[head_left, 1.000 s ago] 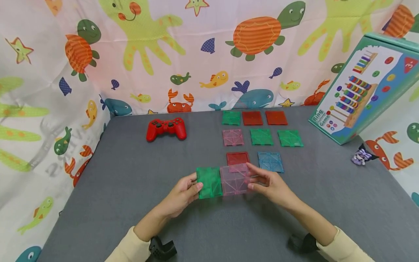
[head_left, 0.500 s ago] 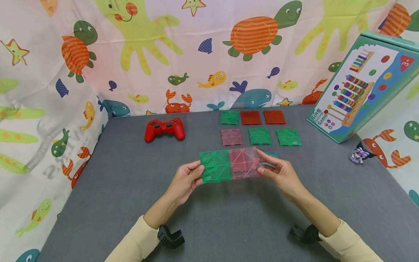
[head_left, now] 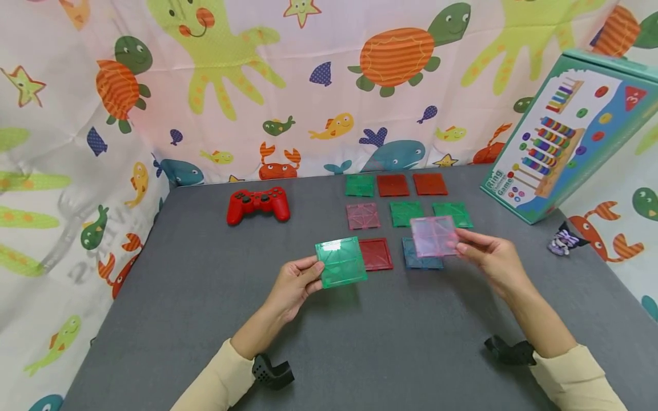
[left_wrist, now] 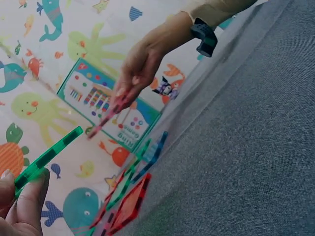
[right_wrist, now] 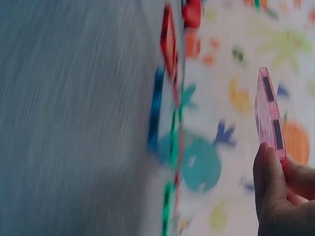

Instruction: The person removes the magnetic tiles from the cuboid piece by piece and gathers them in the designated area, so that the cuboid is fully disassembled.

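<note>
My left hand (head_left: pixel 297 282) pinches a green square tile (head_left: pixel 341 262) by its left edge and holds it above the grey table (head_left: pixel 205 297); the left wrist view shows that green tile (left_wrist: pixel 47 157) edge-on over my fingers (left_wrist: pixel 29 201). My right hand (head_left: pixel 488 257) pinches a pink square tile (head_left: pixel 434 235) by its right edge, lifted over the blue tile (head_left: pixel 418 260). In the right wrist view the pink tile (right_wrist: pixel 269 113) stands edge-on above my thumb. A red tile (head_left: pixel 375 254) lies flat between the two hands.
More flat tiles lie in rows behind: pink (head_left: pixel 362 216), green (head_left: pixel 406 212), green (head_left: pixel 360 185), red (head_left: pixel 393 184), red (head_left: pixel 429 183). A red game controller (head_left: pixel 259 204) sits at the back left. A toy box (head_left: pixel 565 134) leans at the right, beside a small figurine (head_left: pixel 562 241).
The green and pink tiles were joined side by side; now they are apart. My right hand has carried the pink tile to the right, and the red and blue tiles underneath show again.
</note>
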A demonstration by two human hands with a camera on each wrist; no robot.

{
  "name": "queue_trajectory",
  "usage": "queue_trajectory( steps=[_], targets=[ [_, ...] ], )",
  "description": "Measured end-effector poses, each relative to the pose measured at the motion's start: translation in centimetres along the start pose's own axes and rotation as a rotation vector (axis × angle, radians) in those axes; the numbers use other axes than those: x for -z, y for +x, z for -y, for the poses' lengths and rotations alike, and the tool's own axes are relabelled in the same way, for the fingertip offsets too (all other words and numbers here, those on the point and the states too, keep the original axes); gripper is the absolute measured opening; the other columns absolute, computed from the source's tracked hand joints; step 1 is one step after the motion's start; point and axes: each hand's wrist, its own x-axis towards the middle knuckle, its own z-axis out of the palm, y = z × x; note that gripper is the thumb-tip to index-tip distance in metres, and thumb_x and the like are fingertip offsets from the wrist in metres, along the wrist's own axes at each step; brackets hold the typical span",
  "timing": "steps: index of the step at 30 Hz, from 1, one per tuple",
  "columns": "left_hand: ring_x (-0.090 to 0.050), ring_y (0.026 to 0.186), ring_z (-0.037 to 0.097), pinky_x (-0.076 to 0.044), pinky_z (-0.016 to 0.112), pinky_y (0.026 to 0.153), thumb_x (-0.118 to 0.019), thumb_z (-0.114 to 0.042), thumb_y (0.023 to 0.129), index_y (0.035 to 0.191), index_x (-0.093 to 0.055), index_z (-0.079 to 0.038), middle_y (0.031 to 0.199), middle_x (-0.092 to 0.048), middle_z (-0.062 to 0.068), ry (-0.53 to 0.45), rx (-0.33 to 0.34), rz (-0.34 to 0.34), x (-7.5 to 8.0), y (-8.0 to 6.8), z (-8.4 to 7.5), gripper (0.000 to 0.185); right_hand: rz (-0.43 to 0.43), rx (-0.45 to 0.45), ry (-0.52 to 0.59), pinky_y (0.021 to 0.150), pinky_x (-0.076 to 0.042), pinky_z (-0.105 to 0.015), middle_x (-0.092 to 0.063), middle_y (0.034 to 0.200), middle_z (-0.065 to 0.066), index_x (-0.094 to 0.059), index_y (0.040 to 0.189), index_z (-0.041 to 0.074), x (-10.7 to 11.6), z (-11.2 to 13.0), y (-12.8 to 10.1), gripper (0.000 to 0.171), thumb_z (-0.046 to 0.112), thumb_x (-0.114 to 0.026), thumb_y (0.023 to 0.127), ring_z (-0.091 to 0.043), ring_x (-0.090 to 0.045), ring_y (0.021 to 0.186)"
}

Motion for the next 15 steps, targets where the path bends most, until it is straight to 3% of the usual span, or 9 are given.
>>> queue_trajectory(
  steps=[3, 6, 11, 15],
  targets=[
    [-0.065, 0.086, 0.005, -0.052, 0.02, 0.072, -0.046, 0.003, 0.093, 0.128, -0.041, 0.016, 0.094, -0.068, -0.001, -0.006, -0.008, -0.009, 0.0, 0.0, 0.1, 0.038, -0.085, -0.055, 0.087, 0.069, -0.052, -0.02, -0.072, 0.092, 0.003, -0.072, 0.1, 0.017, 3.0, 0.6, -0.1, 0.025, 0.001, -0.059, 0.085, -0.006, -0.068, 0.081],
    [-0.065, 0.089, 0.007, -0.052, 0.021, 0.074, -0.044, 0.004, 0.093, 0.128, -0.041, 0.016, 0.102, -0.066, 0.007, -0.015, -0.021, -0.024, -0.3, 0.1, 0.1, 0.037, -0.099, -0.086, 0.101, 0.069, -0.052, -0.021, -0.072, 0.09, 0.001, -0.072, 0.097, 0.017, 5.1, 0.5, 0.0, 0.025, 0.0, -0.058, 0.086, -0.008, -0.069, 0.082],
    [-0.063, 0.094, 0.007, -0.051, 0.022, 0.077, -0.042, 0.005, 0.093, 0.13, -0.039, 0.016, 0.124, -0.053, 0.025, -0.005, -0.024, -0.013, -0.9, 0.2, 0.4, 0.038, -0.093, -0.176, 0.052, 0.072, -0.052, -0.021, -0.071, 0.09, 0.004, -0.072, 0.093, 0.02, 7.4, -0.2, -0.2, 0.026, 0.0, -0.056, 0.088, -0.006, -0.068, 0.083],
    [-0.063, 0.095, 0.006, -0.051, 0.021, 0.077, -0.043, 0.005, 0.093, 0.13, -0.039, 0.015, 0.121, -0.056, 0.021, 0.009, -0.008, 0.008, -1.3, 0.1, 0.7, 0.039, -0.113, -0.216, -0.054, 0.072, -0.052, -0.019, -0.07, 0.088, 0.008, -0.071, 0.088, 0.025, 8.7, -0.9, -0.3, 0.029, 0.001, -0.056, 0.088, -0.002, -0.066, 0.081]
  ],
)
